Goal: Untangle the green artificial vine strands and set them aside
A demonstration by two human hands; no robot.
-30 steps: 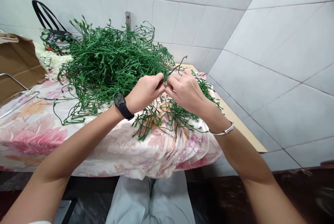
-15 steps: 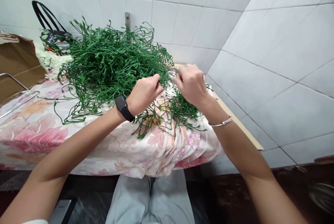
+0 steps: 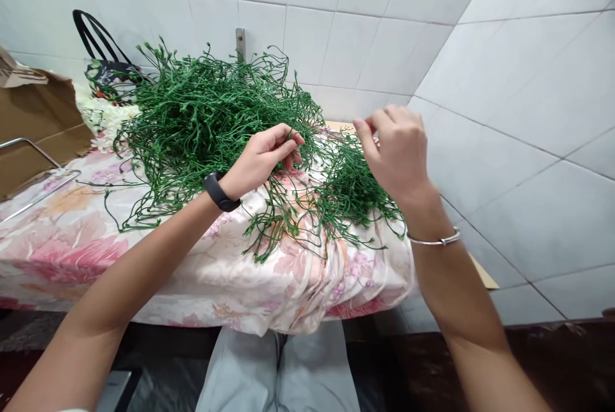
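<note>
My left hand [image 3: 271, 154], with a black watch band on its wrist, is at the right front of a large tangled pile of green artificial stems [image 3: 206, 111]. Its thumb and fingers are curled together, and a bit of green stem shows at the fingertips. To the right, my right hand [image 3: 398, 149] is raised over the back right of a smaller heap of green stems [image 3: 355, 184]. Its fingers are bent towards the thumb, and anything between them is hidden. Loose stems [image 3: 269, 232] lie in front of the two heaps.
A floral cloth [image 3: 192, 277] covers the table. At the left are an open cardboard box [image 3: 43, 120], a bent metal rod [image 3: 43, 197], white flowers [image 3: 108, 118] and a patterned bag [image 3: 108, 75]. White tiled walls [image 3: 331, 40] stand behind and to the right.
My right hand has moved right, away from my left hand, and now sits over the smaller heap. My left hand has turned, its fingers loosened a little. The view has shifted slightly.
</note>
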